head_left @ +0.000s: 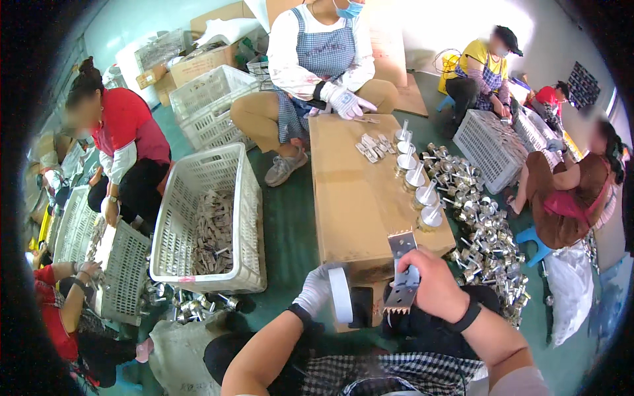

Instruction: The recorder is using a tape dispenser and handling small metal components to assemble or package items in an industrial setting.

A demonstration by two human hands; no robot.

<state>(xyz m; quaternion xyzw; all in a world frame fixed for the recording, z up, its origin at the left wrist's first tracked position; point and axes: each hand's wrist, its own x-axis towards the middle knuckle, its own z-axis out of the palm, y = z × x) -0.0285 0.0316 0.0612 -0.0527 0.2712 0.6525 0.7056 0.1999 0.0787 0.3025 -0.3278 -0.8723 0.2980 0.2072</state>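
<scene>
My left hand [316, 292], in a pale glove with a dark wristband, is closed on a white curved band [341, 295] that looks like the side of a roll. Bare and bent round its middle, my right hand [434, 285] grips a grey metal plate with toothed ends [404, 274] and several holes. The plate is held upright just past the near edge of the cardboard box [350, 185]. Along the box's right edge stands a row of round metal pieces with upright stems [429, 214]. Small flat metal parts [374, 148] lie farther back on the box top.
A white crate [198, 284] with flat metal parts stands at the left. On the floor to the right is a heap of shiny stemmed metal pieces [489, 231]. Across the box sits a co-worker, whose gloved hand [347, 102] rests at its far edge. Other people work around more crates.
</scene>
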